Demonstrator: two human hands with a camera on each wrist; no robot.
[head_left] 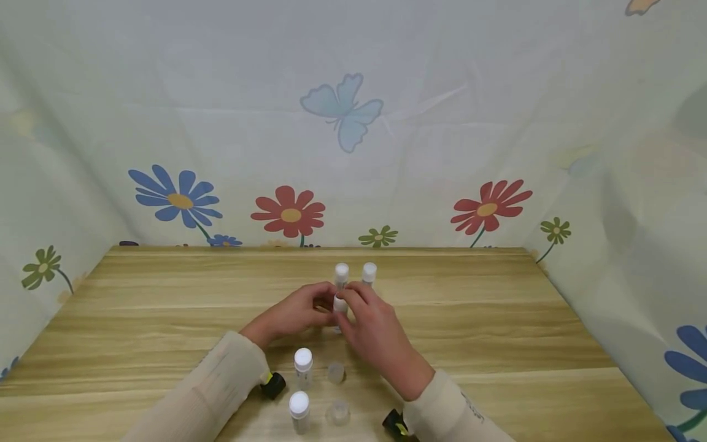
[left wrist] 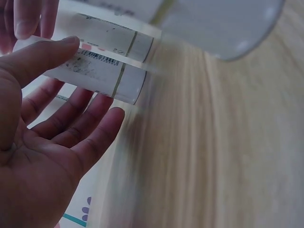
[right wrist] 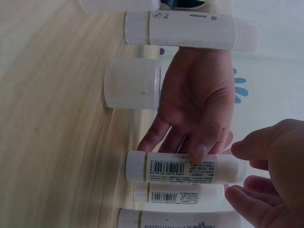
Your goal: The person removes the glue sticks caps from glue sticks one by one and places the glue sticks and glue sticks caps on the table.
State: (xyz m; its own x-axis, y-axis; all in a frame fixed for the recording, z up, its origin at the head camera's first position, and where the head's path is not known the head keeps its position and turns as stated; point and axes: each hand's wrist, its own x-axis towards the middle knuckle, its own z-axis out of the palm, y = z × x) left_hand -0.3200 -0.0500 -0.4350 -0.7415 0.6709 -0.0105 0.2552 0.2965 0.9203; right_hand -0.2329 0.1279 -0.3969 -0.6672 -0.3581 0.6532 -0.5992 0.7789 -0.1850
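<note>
Glue stick [right wrist: 175,167] upright between both hands, long axis vertical, short of wooden surface's [head_left: 166,288] far edge; two other sticks [head_left: 342,271] beyond. Left hand [head_left: 289,316] grips barrel; right hand [head_left: 378,334] pinches top. Neither nearer.

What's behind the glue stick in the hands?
Behind the held glue stick, the head view shows the white tops of a left glue stick and a right glue stick; their bases are hidden there, partly by the right hand.

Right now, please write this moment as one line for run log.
left hand: grips white tube | right hand: pinches its top end | tube: upright | two translucent caps: on table
</note>
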